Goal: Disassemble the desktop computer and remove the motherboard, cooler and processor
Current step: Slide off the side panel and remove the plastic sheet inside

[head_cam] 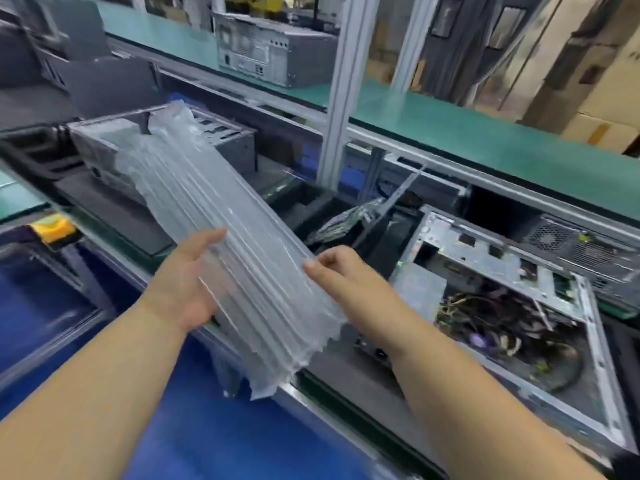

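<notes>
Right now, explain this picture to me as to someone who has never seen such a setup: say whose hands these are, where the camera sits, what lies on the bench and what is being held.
There is no machine here. A person works with two bare hands, and the one picture comes from a camera worn on that person's head, looking forward and down.

Both hands hold a long sheet of clear air-cushion packaging. The left hand supports it from the side and below with fairly straight fingers; the right hand pinches its other edge.

To the right, on the bench, lies an opened computer case with loose cables showing inside. Behind the sheet stands another grey metal case, partly hidden. Farther back, on a green conveyor belt, stands a third computer. The picture is somewhat blurred, so small parts cannot be named.
</notes>
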{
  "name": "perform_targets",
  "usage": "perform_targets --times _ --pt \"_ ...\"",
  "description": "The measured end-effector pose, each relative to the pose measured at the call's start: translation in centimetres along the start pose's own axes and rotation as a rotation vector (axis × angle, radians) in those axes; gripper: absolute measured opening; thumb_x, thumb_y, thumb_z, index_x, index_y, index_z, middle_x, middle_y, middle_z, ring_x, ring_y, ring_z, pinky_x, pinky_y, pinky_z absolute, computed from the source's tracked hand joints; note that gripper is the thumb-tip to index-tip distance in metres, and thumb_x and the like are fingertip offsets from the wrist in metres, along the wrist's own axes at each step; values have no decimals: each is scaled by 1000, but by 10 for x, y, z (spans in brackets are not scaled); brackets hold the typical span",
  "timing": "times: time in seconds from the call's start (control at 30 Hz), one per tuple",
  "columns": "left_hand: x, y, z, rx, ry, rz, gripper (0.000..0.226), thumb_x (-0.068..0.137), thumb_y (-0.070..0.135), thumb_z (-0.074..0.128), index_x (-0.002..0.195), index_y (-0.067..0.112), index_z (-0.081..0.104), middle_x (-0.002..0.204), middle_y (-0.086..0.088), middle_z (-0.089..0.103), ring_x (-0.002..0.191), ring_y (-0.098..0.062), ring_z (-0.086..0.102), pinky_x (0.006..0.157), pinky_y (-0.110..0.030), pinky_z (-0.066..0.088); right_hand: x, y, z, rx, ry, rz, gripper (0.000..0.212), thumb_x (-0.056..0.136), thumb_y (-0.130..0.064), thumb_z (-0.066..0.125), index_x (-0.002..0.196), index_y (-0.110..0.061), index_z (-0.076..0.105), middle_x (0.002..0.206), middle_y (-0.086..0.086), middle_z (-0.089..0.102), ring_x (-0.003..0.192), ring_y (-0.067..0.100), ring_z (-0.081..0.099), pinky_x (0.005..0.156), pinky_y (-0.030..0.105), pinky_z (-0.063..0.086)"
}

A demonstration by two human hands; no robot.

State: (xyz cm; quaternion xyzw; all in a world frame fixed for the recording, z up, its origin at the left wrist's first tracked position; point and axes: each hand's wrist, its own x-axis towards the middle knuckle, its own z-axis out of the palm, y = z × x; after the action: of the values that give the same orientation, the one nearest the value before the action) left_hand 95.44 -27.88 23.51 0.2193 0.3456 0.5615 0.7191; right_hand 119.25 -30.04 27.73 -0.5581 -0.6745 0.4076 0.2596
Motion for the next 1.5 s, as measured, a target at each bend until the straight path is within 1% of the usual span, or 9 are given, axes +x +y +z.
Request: perform_targets --times 0.17,0.27,0.5,0.73,0.8,0.93,1.07,1.23,1.5 --pt "-9 54 -64 121 4 -35 58 79 30 66 130 3 59 126 -22 62 113 -39 63 84 -47 56 52 -45 82 72 -195 116 83 61 -89 57 129 -43 49 112 -36 52 104 -3 55 83 26 45" --pt "-13 89 -106 155 17 -37 57 80 28 67 131 5 59 128 -21 62 115 -37 62 90 -47 52 80 -68 131 144 -243 167 86 54 -90 63 124 -40 54 124 -22 58 113 7 58 90 37 48" --pt "-40 145 -200 118 77 -63 61 77 26 69 131 1 57 124 -21 64 111 -35 64 89 -45 54 121 -104 224 257 -350 177 58 64 -74 73 111 -41 65 102 -21 72 86 1 70 75 32 50" --pt "-60 170 -266 122 305 -43 61 82 23 62 131 -10 50 128 -27 58 103 -36 65 84 -43 56 165 -119 312 215 -490 231 56 70 -51 79 118 -26 66 114 -3 72 105 22 68 98 50 51" --pt "-57 177 -284 116 406 -16 60 83 19 64 133 -10 47 131 -28 56 110 -38 63 90 -44 54 183 -121 335 218 -483 228 53 73 -43 79 120 -25 64 114 -4 71 101 18 70 90 43 55" --pt "-42 196 -319 75 554 57 38 89 11 63 125 0 55 118 -21 63 93 -26 68 73 -34 59 225 -130 372 180 -472 173 20 83 -26 75 100 -22 67 84 -10 73 65 1 69 49 17 49" --pt "-26 214 -349 159 664 97 39 87 8 68 124 0 58 117 -18 68 104 -27 69 70 -29 60 263 -136 391 110 -429 133 13 82 -23 74 86 -17 62 69 -8 65 54 3 59 53 21 45" --pt "8 244 -379 200 750 156 27 91 2 62 117 4 57 90 -11 75 84 -22 74 65 -28 59 325 -149 405 99 -443 140 16 82 -22 72 94 -13 64 82 1 69 66 12 62 61 27 49" --pt "65 275 -420 152 824 221 45 87 15 71 127 10 52 118 -12 66 94 -21 72 73 -28 59 404 -171 442 52 -519 110 14 83 -21 72 92 -17 61 85 1 67 72 16 64 63 29 51"
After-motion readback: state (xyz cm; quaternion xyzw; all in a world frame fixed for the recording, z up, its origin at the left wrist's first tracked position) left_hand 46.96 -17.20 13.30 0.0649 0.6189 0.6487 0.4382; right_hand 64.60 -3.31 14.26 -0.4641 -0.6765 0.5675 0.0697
